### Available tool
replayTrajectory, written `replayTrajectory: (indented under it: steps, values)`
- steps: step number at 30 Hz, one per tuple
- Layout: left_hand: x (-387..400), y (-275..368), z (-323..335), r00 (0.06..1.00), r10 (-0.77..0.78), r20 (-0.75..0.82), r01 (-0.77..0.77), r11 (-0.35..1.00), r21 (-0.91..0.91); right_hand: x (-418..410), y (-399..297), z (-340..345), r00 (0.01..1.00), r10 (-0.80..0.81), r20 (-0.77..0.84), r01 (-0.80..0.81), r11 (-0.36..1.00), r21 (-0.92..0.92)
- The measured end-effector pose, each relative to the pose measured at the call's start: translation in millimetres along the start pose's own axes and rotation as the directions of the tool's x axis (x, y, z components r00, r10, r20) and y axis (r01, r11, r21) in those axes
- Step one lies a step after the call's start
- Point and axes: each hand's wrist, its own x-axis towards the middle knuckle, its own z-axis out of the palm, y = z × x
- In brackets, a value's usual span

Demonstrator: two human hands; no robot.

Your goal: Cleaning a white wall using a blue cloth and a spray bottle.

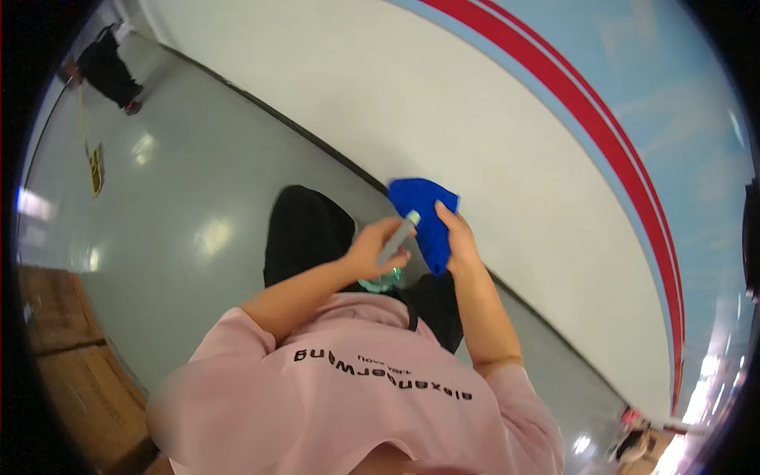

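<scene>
My left hand (369, 248) grips a grey, pen-like stick (394, 242) with a pale green end, slightly blurred. That pale end overlaps the near side of a blue sheet in this view; whether they touch I cannot tell. The sheet (428, 217), perhaps folded cloth, is wide at the top and tapers to a point below. My right hand (460, 233) pinches it along its right edge, thumb on the face towards me. Below my left hand, partly hidden, a shiny teal-green object (383, 281) shows near my lap.
A white wall panel (386, 101) with a red stripe (570, 89) rises in front of me. Grey glossy floor (196, 178) spreads to the left. Cardboard boxes (89, 392) stand at the lower left. Far off, a person in dark trousers (110, 65) is near a yellow-edged long-handled tool (95, 170).
</scene>
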Motion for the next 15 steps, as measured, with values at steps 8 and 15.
replayTrajectory:
  steps: [8,15]
  values:
    - [-26.2,3.5,3.1,1.000,0.012,0.025,-0.014,0.998,0.067,-47.1,-1.0,14.3,0.993,0.103,-0.063,-0.099,0.992,0.074]
    - [8.2,5.4,9.8,0.998,0.063,-0.010,-0.062,0.996,0.061,-25.8,-42.4,16.8,0.986,0.158,-0.061,-0.154,0.986,0.065]
